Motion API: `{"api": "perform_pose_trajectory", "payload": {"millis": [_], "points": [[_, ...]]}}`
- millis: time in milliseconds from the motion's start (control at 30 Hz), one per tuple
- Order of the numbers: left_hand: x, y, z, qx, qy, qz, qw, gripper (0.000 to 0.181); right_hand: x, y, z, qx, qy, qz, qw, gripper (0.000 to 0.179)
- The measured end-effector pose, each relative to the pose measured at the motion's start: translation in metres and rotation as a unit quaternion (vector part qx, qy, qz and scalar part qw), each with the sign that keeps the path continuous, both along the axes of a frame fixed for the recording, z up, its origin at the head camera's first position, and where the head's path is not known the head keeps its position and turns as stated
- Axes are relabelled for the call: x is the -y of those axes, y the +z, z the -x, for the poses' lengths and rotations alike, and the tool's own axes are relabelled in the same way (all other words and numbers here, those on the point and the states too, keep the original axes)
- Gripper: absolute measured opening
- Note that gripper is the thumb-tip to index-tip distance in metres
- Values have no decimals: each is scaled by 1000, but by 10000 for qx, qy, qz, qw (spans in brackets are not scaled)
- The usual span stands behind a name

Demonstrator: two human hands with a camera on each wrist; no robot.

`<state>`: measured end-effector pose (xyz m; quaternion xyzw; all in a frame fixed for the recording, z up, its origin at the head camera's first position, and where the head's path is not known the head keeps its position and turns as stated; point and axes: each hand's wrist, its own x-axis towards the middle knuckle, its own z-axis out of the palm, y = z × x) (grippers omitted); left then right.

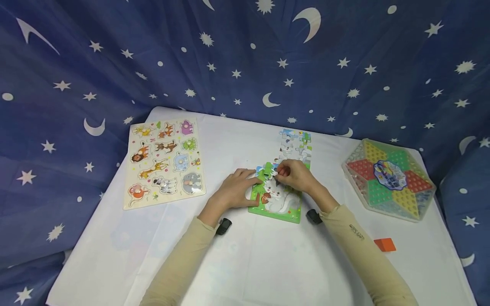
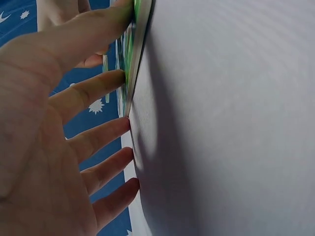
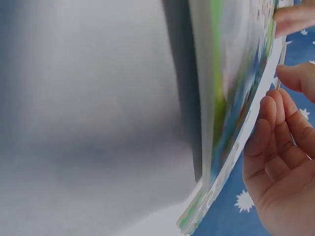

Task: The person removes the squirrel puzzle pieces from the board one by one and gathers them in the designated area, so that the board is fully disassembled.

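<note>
A squirrel jigsaw board [image 1: 281, 204] with a green border lies on the white table between the hands. My left hand [image 1: 238, 187] is at its left side, thumb and index finger spread along the edge; in the left wrist view the other fingers are extended with their tips on the tabletop. My right hand [image 1: 294, 174] is over the board's upper part, pinching a small puzzle piece [image 2: 105, 63] between thumb and fingers. Green and white pieces [image 1: 268, 170] show at the board's top. Behind it lie several more jigsaw pieces [image 1: 292, 146], partly hidden by the right hand.
To the left lies a wooden animal peg puzzle [image 1: 164, 163]. A hexagonal game box [image 1: 389, 178] with coloured star points is on the right, and an orange block [image 1: 385, 244] sits nearer the front. A dark blue star-patterned cloth [image 1: 245, 59] hangs behind the table.
</note>
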<state>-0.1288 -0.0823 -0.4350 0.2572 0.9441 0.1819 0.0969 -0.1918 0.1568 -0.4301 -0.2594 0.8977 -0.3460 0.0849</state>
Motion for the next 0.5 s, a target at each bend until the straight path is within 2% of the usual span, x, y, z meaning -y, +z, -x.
{"api": "perform_pose_trajectory", "payload": {"millis": [367,500], "points": [[2,-2,-1,27,9,-23,10000,61,-2,3,31,-183,-419,-11,9990,13],[1,-1,-2,25,13,-65,10000,58,-2,2,43,-121,-604,-6,9981,14]]}}
